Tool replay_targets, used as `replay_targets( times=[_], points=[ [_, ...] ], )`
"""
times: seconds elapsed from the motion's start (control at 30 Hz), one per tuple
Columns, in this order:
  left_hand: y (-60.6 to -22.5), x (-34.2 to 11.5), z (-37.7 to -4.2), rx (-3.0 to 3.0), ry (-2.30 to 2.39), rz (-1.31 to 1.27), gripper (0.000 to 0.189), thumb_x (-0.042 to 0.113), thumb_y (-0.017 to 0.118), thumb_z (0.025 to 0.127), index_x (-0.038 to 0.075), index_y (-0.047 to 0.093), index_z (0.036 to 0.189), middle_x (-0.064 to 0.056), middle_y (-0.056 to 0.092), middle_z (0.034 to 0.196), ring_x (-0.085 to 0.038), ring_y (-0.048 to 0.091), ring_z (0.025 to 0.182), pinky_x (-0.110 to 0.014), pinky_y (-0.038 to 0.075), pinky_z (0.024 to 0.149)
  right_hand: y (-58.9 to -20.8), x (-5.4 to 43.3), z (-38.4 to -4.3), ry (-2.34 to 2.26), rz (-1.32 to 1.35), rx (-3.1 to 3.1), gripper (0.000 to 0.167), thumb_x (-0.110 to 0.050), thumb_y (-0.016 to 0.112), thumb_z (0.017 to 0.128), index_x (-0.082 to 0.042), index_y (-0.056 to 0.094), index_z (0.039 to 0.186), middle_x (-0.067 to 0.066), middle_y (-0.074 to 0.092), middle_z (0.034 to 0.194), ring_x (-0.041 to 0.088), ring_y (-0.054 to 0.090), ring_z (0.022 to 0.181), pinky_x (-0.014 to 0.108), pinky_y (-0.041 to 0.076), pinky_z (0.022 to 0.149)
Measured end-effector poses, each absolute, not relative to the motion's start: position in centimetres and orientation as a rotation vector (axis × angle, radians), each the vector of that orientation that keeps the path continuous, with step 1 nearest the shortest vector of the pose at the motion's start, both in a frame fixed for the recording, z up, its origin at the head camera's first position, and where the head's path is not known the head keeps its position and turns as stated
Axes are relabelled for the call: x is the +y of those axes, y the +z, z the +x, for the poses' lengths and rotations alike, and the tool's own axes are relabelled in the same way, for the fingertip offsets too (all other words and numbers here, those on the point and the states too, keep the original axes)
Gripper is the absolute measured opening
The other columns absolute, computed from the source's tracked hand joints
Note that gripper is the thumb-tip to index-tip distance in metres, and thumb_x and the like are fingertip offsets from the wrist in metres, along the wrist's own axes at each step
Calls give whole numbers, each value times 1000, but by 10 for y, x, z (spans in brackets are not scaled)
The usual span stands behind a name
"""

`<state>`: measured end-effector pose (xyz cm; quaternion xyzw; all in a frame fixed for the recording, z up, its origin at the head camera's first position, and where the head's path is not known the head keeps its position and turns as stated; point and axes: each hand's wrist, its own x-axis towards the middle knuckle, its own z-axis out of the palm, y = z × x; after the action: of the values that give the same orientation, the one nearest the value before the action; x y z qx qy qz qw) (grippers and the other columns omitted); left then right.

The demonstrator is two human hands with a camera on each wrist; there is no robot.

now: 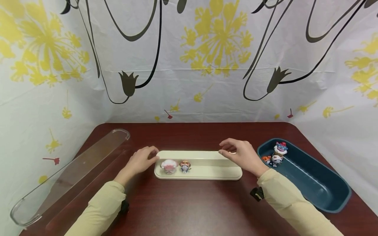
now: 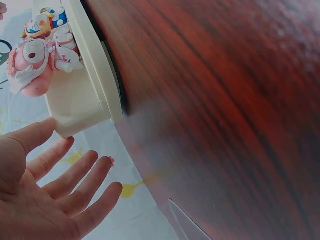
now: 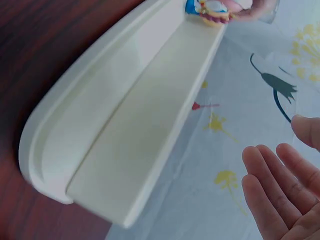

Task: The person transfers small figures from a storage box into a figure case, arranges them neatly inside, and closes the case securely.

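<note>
A long cream display tray with a raised back step lies on the table. On its left part stand a pink-and-white figurine and a smaller figurine with an orange-brown top. At the tray's left end is my left hand, its thumb tip right at the corner. The left wrist view shows that hand's fingers spread, with nothing in them. My right hand hovers by the tray's right back end. Its fingers are loosely bent and the thumb stands apart, holding nothing.
On the right sits a dark blue bin with several small figurines at its far left end. A long clear plastic cover lies along the table's left side. Patterned white cloth hangs behind the dark red table.
</note>
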<state>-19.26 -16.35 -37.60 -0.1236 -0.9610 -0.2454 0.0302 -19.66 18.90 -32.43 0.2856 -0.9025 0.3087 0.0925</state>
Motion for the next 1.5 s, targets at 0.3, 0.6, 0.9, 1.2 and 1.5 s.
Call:
replay_targets(
  times=[0.3,0.6,0.9,1.2,1.5],
  points=[
    [-375,-163,-193,-2959,-749,-383,19,24,61,83,14,58,99,-3,57,94,-22,54,86,-42,43,68,-310,217,-197,858,782,-2642,24,-29,61,82,-12,62,99,-3,64,84,10,60,71,32,48,64],
    [-374,-162,-192,-2968,-745,-368,19,23,61,83,15,58,99,-3,57,94,-22,54,86,-42,43,69,-302,243,-196,823,680,-2632,25,-30,60,83,-12,61,100,0,64,86,12,60,72,32,47,63],
    [-375,-164,-192,-2966,-732,-363,19,23,61,83,13,59,99,-5,57,94,-23,54,87,-42,43,69,-297,266,-192,769,608,-2642,24,-29,61,83,-11,61,101,2,63,87,14,59,71,28,46,58],
    [-378,-164,-193,-2968,-751,-374,20,22,60,83,12,59,100,-6,58,96,-24,54,88,-43,42,71,-290,294,-194,785,447,-2684,28,-32,61,83,-12,61,103,4,64,89,7,57,73,25,44,58],
    [-377,-163,-193,-2968,-756,-364,20,23,61,83,12,59,100,-5,57,94,-23,54,87,-42,42,70,-288,331,-204,913,427,-2752,30,-28,57,86,-8,57,109,10,62,94,-3,55,75,16,41,61]
  ],
)
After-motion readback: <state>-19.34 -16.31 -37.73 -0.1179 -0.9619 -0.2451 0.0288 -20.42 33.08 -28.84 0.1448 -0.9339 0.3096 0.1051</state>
